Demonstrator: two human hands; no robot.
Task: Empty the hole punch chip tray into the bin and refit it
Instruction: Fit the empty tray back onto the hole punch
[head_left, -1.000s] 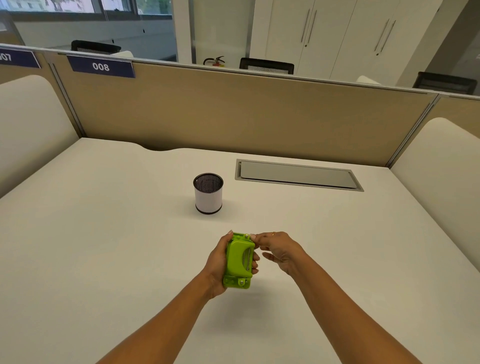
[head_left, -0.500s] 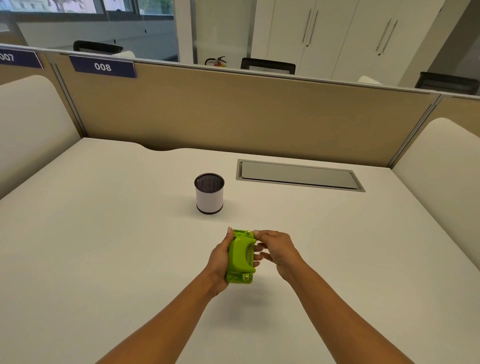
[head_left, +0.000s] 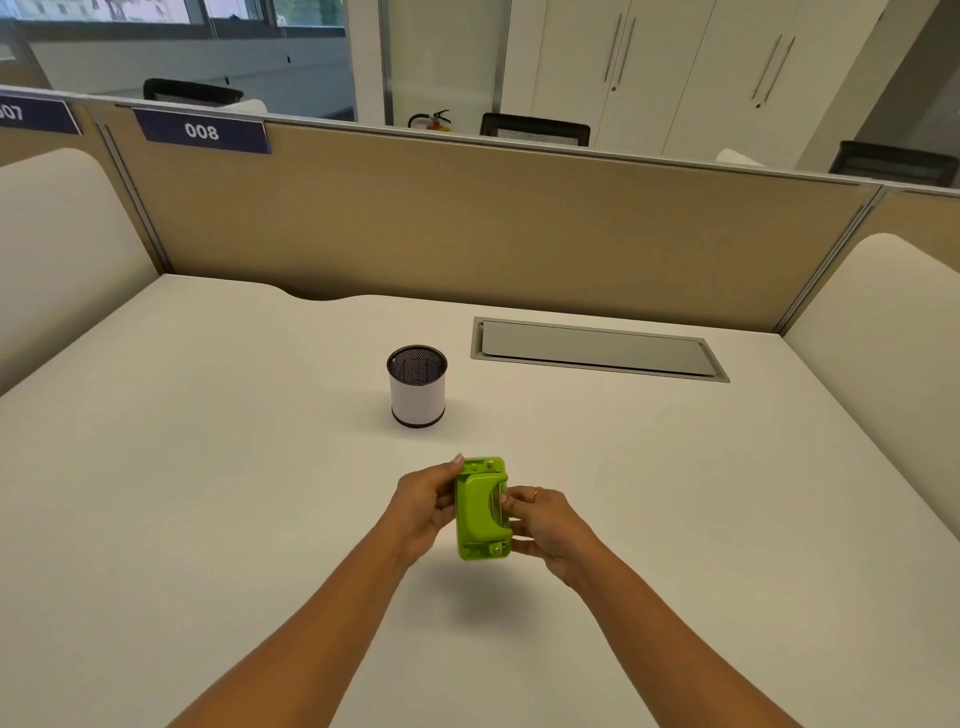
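Note:
A lime-green hole punch (head_left: 481, 512) is held above the white desk, its handle side facing me. My left hand (head_left: 423, 506) grips its left edge, thumb near the top corner. My right hand (head_left: 545, 525) holds the right edge, fingers curled around the side and underneath. The chip tray is on the far side, hidden from me. A small bin (head_left: 417, 387), white-walled with a black mesh rim, stands upright on the desk a little beyond the punch and slightly to the left.
A grey cable hatch (head_left: 597, 351) lies flush in the white desk (head_left: 208, 493) at the back right. Tan partition panels (head_left: 467, 223) close the far edge, and cream padded dividers stand at both sides.
My right hand has slid from the punch's top corner down onto its right side. The punch has turned a little, so its handle faces me more squarely.

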